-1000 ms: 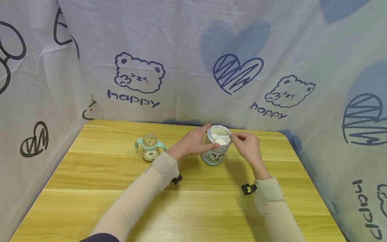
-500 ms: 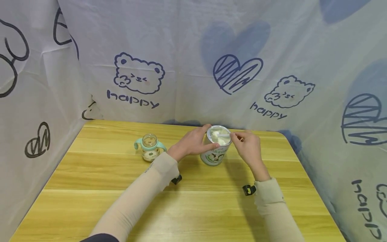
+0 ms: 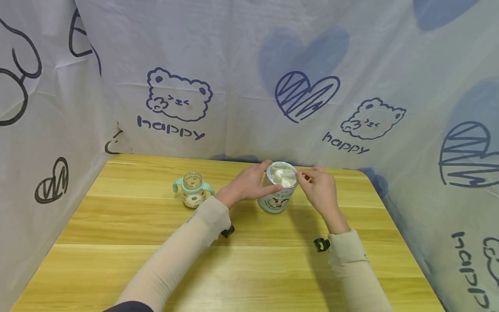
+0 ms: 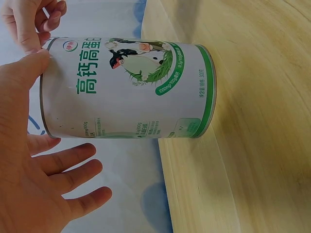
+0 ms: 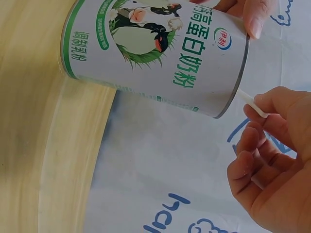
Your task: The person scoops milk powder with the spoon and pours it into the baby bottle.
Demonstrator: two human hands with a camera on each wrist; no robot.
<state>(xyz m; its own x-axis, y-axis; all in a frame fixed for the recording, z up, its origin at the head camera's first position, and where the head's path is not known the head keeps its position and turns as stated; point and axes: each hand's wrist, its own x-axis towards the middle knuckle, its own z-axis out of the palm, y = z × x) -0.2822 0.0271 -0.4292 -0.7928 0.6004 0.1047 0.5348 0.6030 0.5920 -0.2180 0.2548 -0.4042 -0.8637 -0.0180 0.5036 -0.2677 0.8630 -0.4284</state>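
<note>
Between thumb (image 4: 26, 68) and forefinger (image 4: 44, 144) of left hand (image 3: 249, 183), gripped can (image 4: 126, 104), right hand (image 3: 320, 190) pinching white scoop (image 5: 250, 103)

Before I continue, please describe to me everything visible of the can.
The white can looks metallic, with a bright rim, a green band at its base, green characters and a cow picture edged in green. It is lidless and holds pale powder. It appears upright on the wooden table, near the far edge. The left grip holds it, thumb at the near rim. A white handle in the right grip reaches into its mouth; whether it touches the rim is unclear.
</note>
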